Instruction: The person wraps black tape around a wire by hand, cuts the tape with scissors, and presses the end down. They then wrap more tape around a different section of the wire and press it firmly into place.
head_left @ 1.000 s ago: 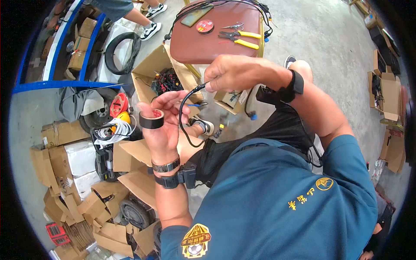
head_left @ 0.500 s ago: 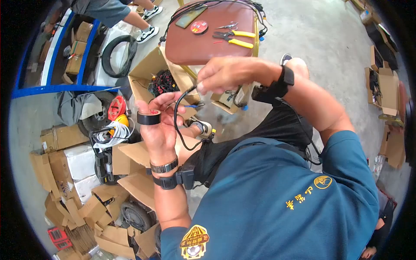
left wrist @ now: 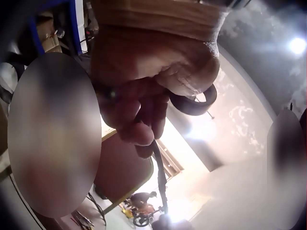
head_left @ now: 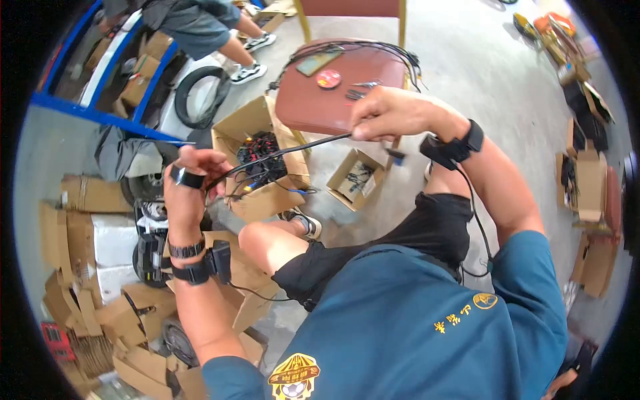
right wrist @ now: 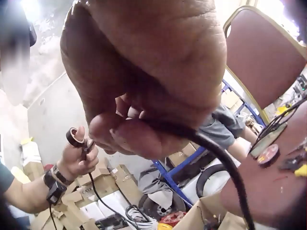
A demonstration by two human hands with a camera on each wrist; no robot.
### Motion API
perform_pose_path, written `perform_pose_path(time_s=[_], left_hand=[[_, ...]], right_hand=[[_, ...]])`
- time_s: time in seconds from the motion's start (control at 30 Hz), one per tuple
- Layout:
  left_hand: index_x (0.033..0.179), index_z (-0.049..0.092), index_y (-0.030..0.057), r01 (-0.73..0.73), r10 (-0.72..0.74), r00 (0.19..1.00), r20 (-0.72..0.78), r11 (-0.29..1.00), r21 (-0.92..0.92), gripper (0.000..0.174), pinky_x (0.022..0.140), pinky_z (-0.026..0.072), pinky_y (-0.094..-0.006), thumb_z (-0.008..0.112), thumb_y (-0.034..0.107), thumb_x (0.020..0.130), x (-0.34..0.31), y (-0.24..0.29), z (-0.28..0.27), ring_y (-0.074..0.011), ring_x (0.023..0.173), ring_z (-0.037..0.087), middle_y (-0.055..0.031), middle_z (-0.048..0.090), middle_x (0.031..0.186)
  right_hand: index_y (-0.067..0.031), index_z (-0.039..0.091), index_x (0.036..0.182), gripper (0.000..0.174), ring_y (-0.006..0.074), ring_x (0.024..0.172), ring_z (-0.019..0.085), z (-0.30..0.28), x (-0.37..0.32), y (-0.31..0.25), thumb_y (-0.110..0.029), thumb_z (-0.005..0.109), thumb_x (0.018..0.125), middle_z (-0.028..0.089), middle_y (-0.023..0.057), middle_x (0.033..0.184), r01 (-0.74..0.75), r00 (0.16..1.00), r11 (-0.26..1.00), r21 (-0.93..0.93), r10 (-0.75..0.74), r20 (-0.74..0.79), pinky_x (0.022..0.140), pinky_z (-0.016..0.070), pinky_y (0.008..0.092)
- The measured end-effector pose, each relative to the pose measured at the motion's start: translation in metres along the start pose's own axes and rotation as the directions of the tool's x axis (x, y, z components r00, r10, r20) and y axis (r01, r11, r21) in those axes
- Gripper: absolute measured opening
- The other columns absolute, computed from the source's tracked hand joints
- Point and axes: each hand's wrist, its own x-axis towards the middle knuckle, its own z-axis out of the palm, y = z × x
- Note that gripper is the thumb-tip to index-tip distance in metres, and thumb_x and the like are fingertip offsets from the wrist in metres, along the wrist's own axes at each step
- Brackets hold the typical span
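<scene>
A black cable (head_left: 287, 151) stretches nearly straight between the two hands, above an open carton. The left hand (head_left: 187, 200) holds its one end in curled fingers, as the left wrist view shows too. Around that hand's thumb sits a roll of black tape (head_left: 187, 177). At the other side, the right hand (head_left: 393, 115) pinches the cable between thumb and fingers, in front of the chair seat. From the right hand's fingers, a length of cable (right wrist: 225, 160) curves down in the right wrist view.
A brown chair seat (head_left: 313, 107) bears a red tape disc (head_left: 328, 79), a phone-like slab (head_left: 320, 63), pliers partly hidden by the right hand, and cables. Cartons stand below, one full of wiring (head_left: 263, 160). Another person's legs (head_left: 220, 47) are at the upper left.
The hands have moved apart, the left one outward to the left, and its fingers now curl around the cable. The cable's hanging loop has become a nearly straight line. The head view has shifted.
</scene>
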Motion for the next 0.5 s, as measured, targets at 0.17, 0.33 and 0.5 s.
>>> perform_pose_path(time_s=[0.17, 0.33, 0.5], left_hand=[[0.088, 0.070, -0.0002, 0.038, 0.008, 0.990, -0.142, 0.946, 0.322, 0.059, 0.051, 0.0438, -0.0251, 0.057, 0.056, 0.098, 0.004, -0.004, -0.021, -0.0125, 0.056, 0.060, -0.0048, 0.063, 0.070], [0.085, 0.070, -0.0009, 0.043, 0.105, 0.959, -0.264, 0.865, 0.499, 0.048, 0.054, 0.0421, -0.0263, 0.060, 0.043, 0.101, -0.012, -0.063, -0.061, -0.0086, 0.058, 0.052, -0.0002, 0.057, 0.066], [0.081, 0.067, -0.0023, 0.039, 0.078, 0.979, -0.190, 0.836, 0.548, 0.044, 0.052, 0.0397, -0.0315, 0.065, 0.038, 0.099, 0.022, -0.112, -0.035, -0.0109, 0.055, 0.048, -0.0022, 0.057, 0.060]], right_hand=[[-0.0023, 0.064, 0.081, 0.026, 0.0115, 0.056, 0.056, -0.010, -0.013, -0.019, -0.023, 0.062, 0.097, 0.059, 0.0025, 0.063, 0.022, 0.998, 0.958, -0.287, -0.037, -0.048, 0.053, 0.0462, 0.0298], [-0.0015, 0.066, 0.094, 0.019, 0.0181, 0.063, 0.065, 0.013, -0.037, -0.034, -0.020, 0.061, 0.097, 0.064, 0.0083, 0.071, 0.088, 0.996, 0.920, -0.382, -0.086, 0.022, 0.062, 0.0524, 0.0334], [-0.0026, 0.066, 0.113, 0.021, 0.0179, 0.076, 0.065, 0.051, -0.046, -0.037, -0.018, 0.058, 0.101, 0.066, 0.0098, 0.081, -0.129, 0.969, 0.965, -0.227, 0.172, 0.179, 0.070, 0.0529, 0.0337]])
